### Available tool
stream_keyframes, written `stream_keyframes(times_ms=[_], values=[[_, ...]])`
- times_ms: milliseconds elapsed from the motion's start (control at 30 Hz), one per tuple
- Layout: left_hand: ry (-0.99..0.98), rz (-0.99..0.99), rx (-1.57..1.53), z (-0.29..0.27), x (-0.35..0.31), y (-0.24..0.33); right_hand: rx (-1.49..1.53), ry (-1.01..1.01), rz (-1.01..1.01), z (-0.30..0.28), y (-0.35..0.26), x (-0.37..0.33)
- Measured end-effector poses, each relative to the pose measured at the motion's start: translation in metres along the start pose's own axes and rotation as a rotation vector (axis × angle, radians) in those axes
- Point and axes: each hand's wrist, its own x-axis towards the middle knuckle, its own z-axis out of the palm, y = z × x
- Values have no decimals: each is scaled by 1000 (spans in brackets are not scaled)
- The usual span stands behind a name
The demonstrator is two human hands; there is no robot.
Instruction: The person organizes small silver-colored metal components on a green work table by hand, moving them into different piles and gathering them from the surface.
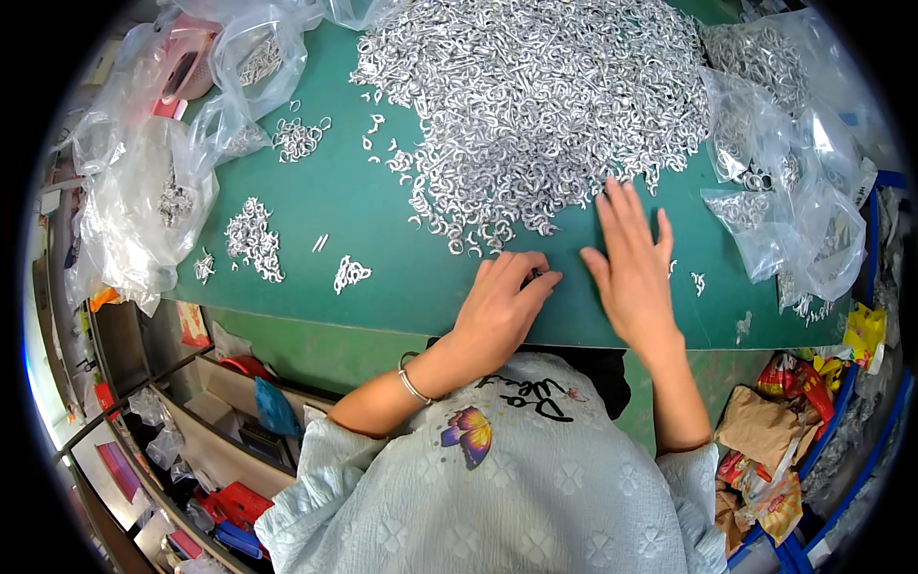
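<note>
A heap of small, curved, silvery metal pieces point(545, 105) lies toward the far edge of our flat green worktop point(411, 306). Our right hand point(631, 273), spread and seemingly empty, meets its near fringe, apparently sorting; our left hand point(499, 301) curls by the front edge, contents hidden. Next probably calls for pinching.

The left forearm point(387, 392) slants inward, and the left grip point(507, 298) curls with thumb point(546, 282) and forefinger point(528, 260) drawn close — whether they pinch anything is unclear. The right forearm point(677, 397) reaches forward; the right grip point(631, 263) is palm down — fingers point(621, 204) extended, right thumb point(597, 266) spread aside.
</note>
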Motion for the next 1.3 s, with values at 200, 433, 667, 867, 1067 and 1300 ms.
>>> stream_keyframes(times_ms=[200,433,667,867,1067,1300], values=[[-40,-6,-16,-1,-5,-2,194,-142,-3,-16,-17,-24],[-3,-27,-1,-4,-4,-1,188,-126,-5,-22,-8,-33],[2,-39,13,-5,-4,-1,82,-132,18,-13,-14,-31],[0,-38,4,-6,-2,-1,35,-161,-19,-10,-17,-29],[12,-44,7,-6,-4,-1,-51,-248,12,-25,-23,-47],[-7,-37,5,-4,-6,1,128,-160,-43,-15,-27,-42]])
